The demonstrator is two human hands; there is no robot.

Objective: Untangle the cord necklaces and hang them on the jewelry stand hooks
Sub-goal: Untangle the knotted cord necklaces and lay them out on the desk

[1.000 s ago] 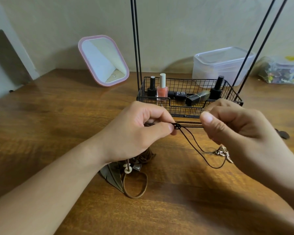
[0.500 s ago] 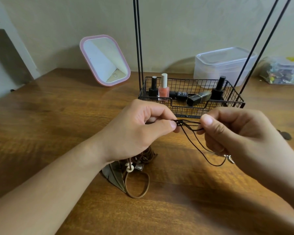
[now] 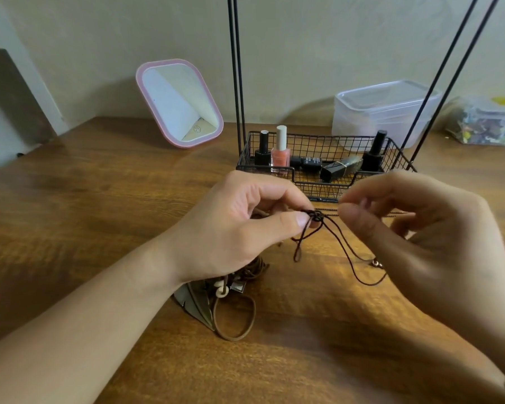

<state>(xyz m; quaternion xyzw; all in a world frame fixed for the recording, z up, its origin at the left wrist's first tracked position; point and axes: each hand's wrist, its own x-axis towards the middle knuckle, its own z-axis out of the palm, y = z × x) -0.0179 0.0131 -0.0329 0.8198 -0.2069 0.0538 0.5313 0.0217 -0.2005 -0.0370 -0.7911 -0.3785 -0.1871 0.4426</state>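
Observation:
Above the wooden table [image 3: 99, 199], my left hand [image 3: 233, 228] pinches the knot of a thin dark cord necklace [image 3: 337, 243] between thumb and forefinger. My right hand [image 3: 420, 237], blurred, pinches the strands just right of the knot. Slack loops hang below, and a small metal pendant [image 3: 376, 263] shows by my right palm. A brown cord necklace [image 3: 239, 322] with a leaf pendant [image 3: 193, 307] and white beads [image 3: 220, 290] lies bunched under my left wrist. The black jewelry stand [image 3: 327, 196] sits behind my hands; its rods [image 3: 235, 68] rise out of frame, hiding the hooks.
The stand's wire basket holds nail polish bottles [image 3: 280, 150] and dark tubes. A pink-framed mirror [image 3: 181, 103] leans at the back left. A clear plastic box [image 3: 382, 112] and a bag of colourful bits [image 3: 487, 123] stand against the wall at the back right.
My right hand has shifted and loosened the taut strands. The dark cord has gone slack, and a small loop now hangs below the knot. My left hand stays in place.

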